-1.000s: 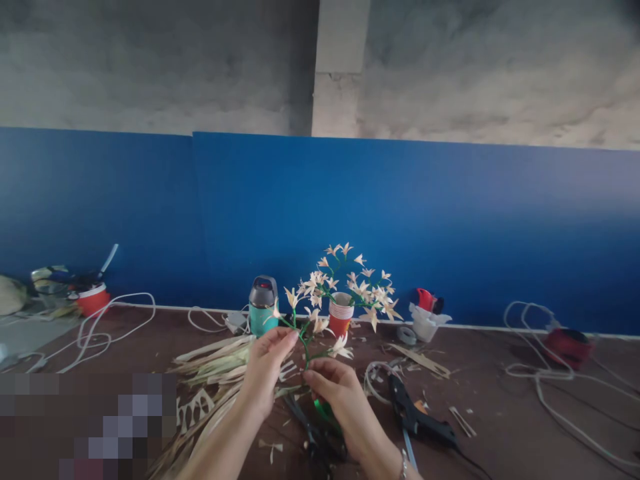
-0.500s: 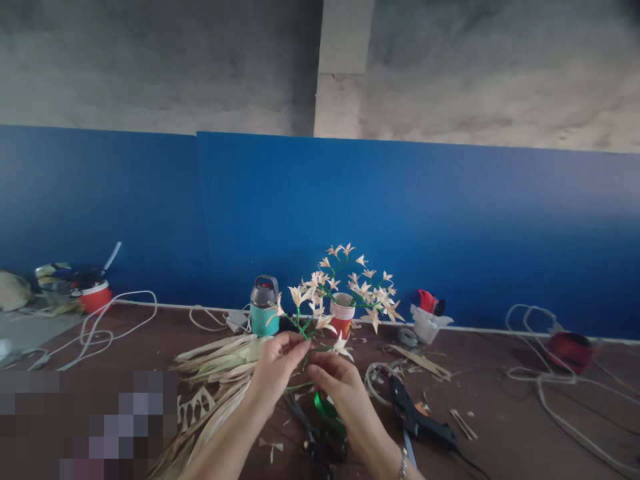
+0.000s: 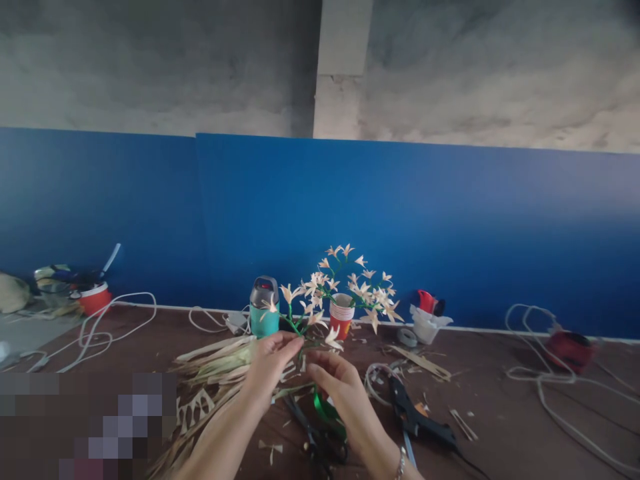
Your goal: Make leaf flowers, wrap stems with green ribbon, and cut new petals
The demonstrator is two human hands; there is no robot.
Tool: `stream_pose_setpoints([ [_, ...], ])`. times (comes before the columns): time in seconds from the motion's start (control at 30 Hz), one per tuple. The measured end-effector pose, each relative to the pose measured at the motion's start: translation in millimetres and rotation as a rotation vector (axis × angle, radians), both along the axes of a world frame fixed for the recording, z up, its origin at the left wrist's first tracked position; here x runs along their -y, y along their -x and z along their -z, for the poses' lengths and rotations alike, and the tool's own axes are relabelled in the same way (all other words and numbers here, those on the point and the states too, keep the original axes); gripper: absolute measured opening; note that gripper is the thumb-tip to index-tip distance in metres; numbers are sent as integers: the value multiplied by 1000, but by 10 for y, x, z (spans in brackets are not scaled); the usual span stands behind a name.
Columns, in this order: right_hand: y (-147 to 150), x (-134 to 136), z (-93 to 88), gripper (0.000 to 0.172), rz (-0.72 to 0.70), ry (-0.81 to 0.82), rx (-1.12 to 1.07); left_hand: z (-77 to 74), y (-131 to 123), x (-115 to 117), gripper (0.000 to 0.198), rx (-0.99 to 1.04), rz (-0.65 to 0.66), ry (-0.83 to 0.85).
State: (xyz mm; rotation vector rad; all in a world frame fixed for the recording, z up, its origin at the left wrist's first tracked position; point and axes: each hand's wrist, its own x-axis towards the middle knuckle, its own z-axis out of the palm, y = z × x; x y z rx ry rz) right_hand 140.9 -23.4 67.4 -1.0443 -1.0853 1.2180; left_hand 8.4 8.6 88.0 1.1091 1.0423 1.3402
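My left hand [image 3: 275, 360] is closed, thumb and forefinger pinching the green stem of a spray of pale artificial flowers [image 3: 290, 295]. The spray leans up and to the left, its blooms spread above both hands. Just right of the stem, my right hand [image 3: 334, 377] has its fingers curled and pressed together; what they hold, if anything, is hidden. Shiny green tape [image 3: 325, 407] shows below its fingers, close to black-handled scissors [image 3: 313, 437] on the brown table. Behind, more pale flowers [image 3: 367, 290] stand in stacked red-and-white paper cups [image 3: 341, 317].
Dried husk strips [image 3: 215, 363] lie at left beside a teal-and-grey jug [image 3: 265, 308]. On the right are a black glue gun [image 3: 420, 420], a tape roll [image 3: 407, 337] and a white container [image 3: 427, 325]. White cables [image 3: 543, 393] cross the table before a blue panel [image 3: 400, 200].
The held spray has shifted slightly left and down with my left hand, its blooms turning a little. My right hand stays nearly in place, and the gap between the hands has widened slightly.
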Motion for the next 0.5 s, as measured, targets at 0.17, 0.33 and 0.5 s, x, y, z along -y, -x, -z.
stream_pose_setpoints([
  [0.17, -9, 25, -67, 24, 20, -153, -34, 60, -95, 85, 25, 31, 175, -22],
  [0.33, -100, 73, -153, 24, 194, -195, 99, 5, -94, 148, 33, 4, 312, -72],
  [0.5, -156, 102, -183, 27, 318, -197, 38, 9, -112, 184, 13, -375, 122, -396],
])
